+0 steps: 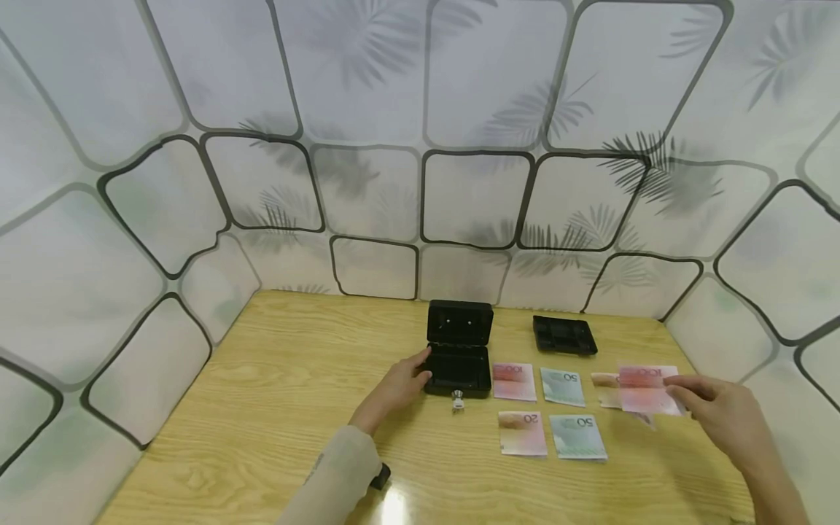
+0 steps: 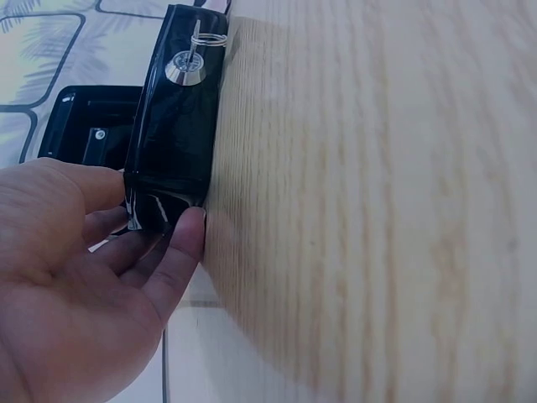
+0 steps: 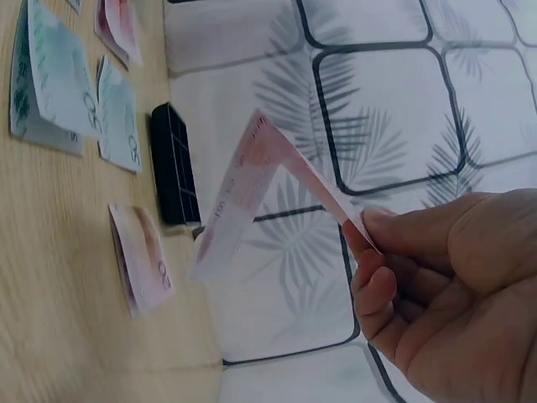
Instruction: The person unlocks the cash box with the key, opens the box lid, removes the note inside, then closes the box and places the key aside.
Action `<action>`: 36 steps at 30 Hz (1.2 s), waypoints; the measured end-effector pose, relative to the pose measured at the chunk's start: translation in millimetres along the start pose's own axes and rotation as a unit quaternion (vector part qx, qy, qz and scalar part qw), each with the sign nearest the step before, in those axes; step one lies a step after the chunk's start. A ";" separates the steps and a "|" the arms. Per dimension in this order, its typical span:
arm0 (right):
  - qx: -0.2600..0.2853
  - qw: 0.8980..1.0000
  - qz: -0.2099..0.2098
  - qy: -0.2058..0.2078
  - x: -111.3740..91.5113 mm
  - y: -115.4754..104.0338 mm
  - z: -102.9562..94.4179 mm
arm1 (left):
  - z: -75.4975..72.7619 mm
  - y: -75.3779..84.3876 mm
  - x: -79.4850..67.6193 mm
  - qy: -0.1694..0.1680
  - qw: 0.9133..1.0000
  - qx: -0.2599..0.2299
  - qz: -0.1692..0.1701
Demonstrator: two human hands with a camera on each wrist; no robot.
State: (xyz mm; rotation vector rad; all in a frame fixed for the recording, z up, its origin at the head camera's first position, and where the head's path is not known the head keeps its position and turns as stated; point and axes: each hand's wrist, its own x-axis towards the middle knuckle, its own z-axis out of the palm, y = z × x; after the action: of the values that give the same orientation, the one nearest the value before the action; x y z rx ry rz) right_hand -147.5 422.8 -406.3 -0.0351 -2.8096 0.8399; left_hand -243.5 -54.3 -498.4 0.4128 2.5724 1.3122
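My left hand point(image 1: 400, 383) holds the left side of an open black cash box point(image 1: 487, 383), with fingers at its rim and the thumb low by the front corner. The box's lid point(image 1: 459, 321) stands raised at the back. A key with a ring point(image 2: 208, 39) sits in the front lock point(image 2: 185, 69). Far to the right, my right hand point(image 1: 725, 415) pinches a folded pink 100 banknote point(image 1: 646, 390) by its right edge. In the right wrist view this note point(image 3: 239, 193) hangs bent in a V. Behind it in the head view, a 20 banknote point(image 1: 604, 390) lies partly hidden.
Right of the box lie a pink 100 note point(image 1: 515, 382), a green 50 note point(image 1: 562, 386), a 20 note point(image 1: 522, 433) and another 50 note point(image 1: 579, 437). A black compartment tray point(image 1: 564, 335) rests near the patterned back wall point(image 1: 472, 197). The wooden table point(image 1: 275, 423) extends leftward.
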 end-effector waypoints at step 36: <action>0.006 0.993 0.013 -0.120 -15.1 50.5 46.6 | 1.5 -1.8 1.1 0.000 1.000 -0.003 -0.007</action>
State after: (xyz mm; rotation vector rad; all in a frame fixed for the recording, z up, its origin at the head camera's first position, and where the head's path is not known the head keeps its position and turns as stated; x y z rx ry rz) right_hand -144.1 438.6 -474.8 0.0321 -3.0321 0.9234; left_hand -244.3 -53.8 -500.8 0.3933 2.5661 1.3156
